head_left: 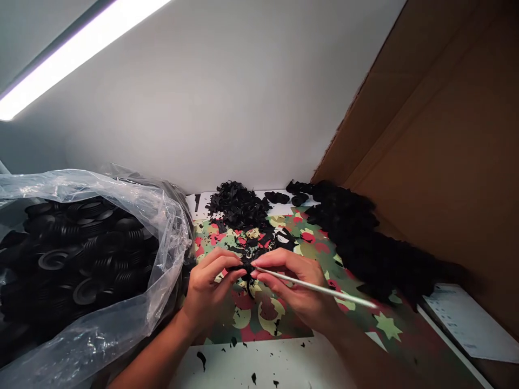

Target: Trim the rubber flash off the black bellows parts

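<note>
A lit lamp [81, 54] slants across the upper left, and below it I see a clear plastic bag [168, 232], its mouth wide, full of black ribbed parts [97, 259]. Just beside the bag is the person's left hand [211, 278], thumb and fingers pinched together on a small black piece [246, 265] above the patterned sheet [217, 332] on the white table [235, 364]. Beyond the hands sits a pile of black scraps [237, 205], and loose bits [201, 360] lie on the table nearer the person. The right hand [300, 283] meets the left at the piece, fingers closed around a thin white stick [316, 284] whose far end points off to the right; I cannot tell whether those fingertips grip the piece too. Farther right a long black heap [357, 243] spreads over the sheet, near a white paper [474, 324] and against a brown cardboard wall [450, 162].
</note>
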A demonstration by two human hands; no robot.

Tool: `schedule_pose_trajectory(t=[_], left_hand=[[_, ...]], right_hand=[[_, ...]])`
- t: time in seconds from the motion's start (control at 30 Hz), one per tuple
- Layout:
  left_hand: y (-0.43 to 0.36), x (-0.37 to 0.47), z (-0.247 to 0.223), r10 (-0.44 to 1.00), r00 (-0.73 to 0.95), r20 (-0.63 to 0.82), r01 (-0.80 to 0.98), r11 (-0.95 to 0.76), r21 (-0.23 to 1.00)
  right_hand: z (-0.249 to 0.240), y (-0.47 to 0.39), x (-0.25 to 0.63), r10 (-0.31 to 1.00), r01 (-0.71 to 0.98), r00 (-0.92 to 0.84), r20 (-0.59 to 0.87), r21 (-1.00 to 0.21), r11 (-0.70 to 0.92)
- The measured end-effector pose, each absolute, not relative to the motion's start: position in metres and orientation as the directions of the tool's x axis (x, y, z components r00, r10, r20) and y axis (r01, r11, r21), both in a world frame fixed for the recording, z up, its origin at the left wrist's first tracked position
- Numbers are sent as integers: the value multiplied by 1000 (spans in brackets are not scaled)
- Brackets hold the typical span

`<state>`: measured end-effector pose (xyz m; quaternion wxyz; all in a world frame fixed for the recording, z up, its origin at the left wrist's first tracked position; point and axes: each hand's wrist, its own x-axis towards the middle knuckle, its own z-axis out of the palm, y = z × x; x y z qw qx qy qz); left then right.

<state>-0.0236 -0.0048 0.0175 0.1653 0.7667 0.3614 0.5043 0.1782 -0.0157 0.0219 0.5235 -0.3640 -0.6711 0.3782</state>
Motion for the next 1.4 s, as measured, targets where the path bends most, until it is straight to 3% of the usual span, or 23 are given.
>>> schedule_pose_trajectory(t=[0.27, 0.77, 0.97, 1.03, 1.1, 1.23, 1.3, 1.4], left_hand=[[-4, -25, 15, 690, 291, 663, 390, -718, 576], [-4, -25, 13, 716, 283, 638, 383, -694, 610], [-4, -24, 13, 740, 273, 615, 388, -670, 633], [-4, -23, 14, 751, 252, 610, 376, -657, 654], [-4, -23, 15, 768, 217, 603, 348, -638, 687], [-4, -23, 14, 848, 138, 512, 233, -530, 815], [-4, -23, 12, 915, 88, 393, 113, -401, 909], [-3, -20, 9, 991, 11, 131, -176, -127, 976]], right_hand=[[15, -12, 180, 709, 219, -318, 630, -679, 701], [13, -10, 180, 650, 281, -360, 669, -587, 759], [8, -11, 165, 464, 439, -390, 796, -282, 853], [5, -11, 161, 462, 520, -339, 819, -246, 818], [4, -8, 161, 525, 553, -252, 813, -324, 768], [4, 0, 172, 782, 431, -60, 620, -691, 581], [3, 3, 176, 860, 343, 12, 509, -811, 475], [1, 5, 176, 901, 279, 82, 426, -878, 390]])
